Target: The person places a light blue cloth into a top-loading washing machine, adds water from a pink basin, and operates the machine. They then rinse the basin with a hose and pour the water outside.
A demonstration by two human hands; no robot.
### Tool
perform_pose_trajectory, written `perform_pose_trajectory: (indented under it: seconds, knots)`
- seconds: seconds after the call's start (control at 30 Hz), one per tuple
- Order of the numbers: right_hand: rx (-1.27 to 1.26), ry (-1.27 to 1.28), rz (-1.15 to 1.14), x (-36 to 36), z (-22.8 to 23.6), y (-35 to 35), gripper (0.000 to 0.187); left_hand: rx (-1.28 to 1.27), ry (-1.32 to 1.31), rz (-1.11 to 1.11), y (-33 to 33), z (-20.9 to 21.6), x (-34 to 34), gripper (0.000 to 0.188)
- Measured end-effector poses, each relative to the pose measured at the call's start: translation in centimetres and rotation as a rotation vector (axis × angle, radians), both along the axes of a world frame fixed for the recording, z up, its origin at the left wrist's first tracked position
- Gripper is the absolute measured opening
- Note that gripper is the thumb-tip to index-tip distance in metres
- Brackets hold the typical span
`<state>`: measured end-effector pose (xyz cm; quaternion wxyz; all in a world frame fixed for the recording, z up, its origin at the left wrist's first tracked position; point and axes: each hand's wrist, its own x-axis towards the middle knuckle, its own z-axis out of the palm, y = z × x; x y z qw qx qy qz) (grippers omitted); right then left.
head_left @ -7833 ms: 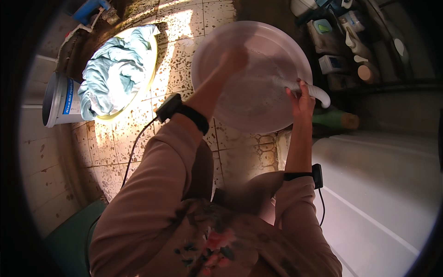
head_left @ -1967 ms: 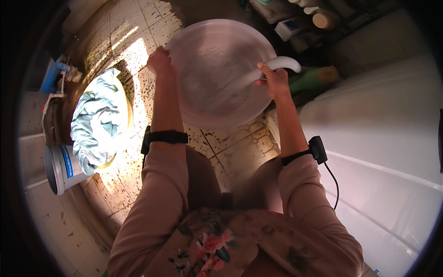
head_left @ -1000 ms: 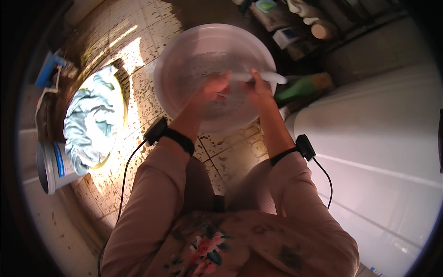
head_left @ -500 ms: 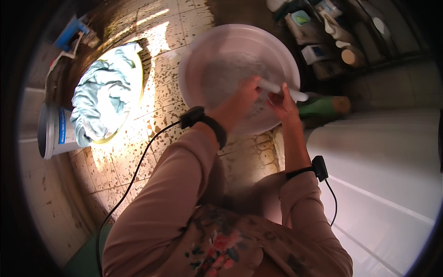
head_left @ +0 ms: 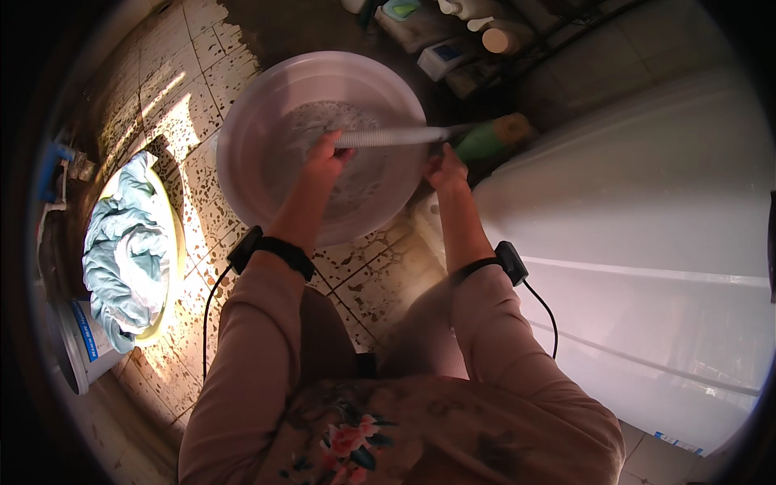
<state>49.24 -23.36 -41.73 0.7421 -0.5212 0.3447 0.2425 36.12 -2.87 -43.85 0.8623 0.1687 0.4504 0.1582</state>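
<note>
A pale pink round basin (head_left: 234, 153) of cloudy, sudsy water stands on the tiled floor in front of me. My left hand (head_left: 326, 153) is over the water, its fingers closed around one end of a white ribbed hose (head_left: 388, 137). The hose runs to the right across the basin's rim and is blurred by motion. Close under its right part is my right hand (head_left: 447, 167), with curled fingers beside the rim and the thumb up near the hose. Whatever lies in those fingers is hidden.
Light blue cloth (head_left: 125, 250) fills a yellow tub (head_left: 176, 242) at the left, beside a white bucket (head_left: 69, 356). A green bottle-like object (head_left: 482, 145) lies right of the basin. Containers, including a white box (head_left: 440, 59), stand at the far right. A large white panel (head_left: 614, 234) borders my right side.
The view has turned, so the basin now appears further left. My hands have moved apart, and more of the hose shows stretched out between them.
</note>
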Motion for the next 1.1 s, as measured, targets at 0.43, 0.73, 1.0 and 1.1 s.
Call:
perform_pose_trajectory:
  seconds: [0.43,0.73,1.0,1.1]
  knots:
    - [0.447,-0.027,-0.222,3.9,-5.2,-2.6,0.013,0.001,-0.076,-0.093,-0.2,0.8,-0.8,0.036]
    - [0.563,0.224,0.355,-0.4,0.9,1.1,0.042,0.48,-0.293,-0.324,-1.8,2.2,-0.8,0.027]
    - [0.234,-0.23,0.329,-1.2,1.1,3.8,0.027,0.798,0.148,-0.392,1.1,0.6,-4.2,0.021]
    - [0.129,-0.353,0.339,-2.5,1.4,4.5,0.033,1.258,0.705,-0.325,3.9,0.8,-7.1,0.027]
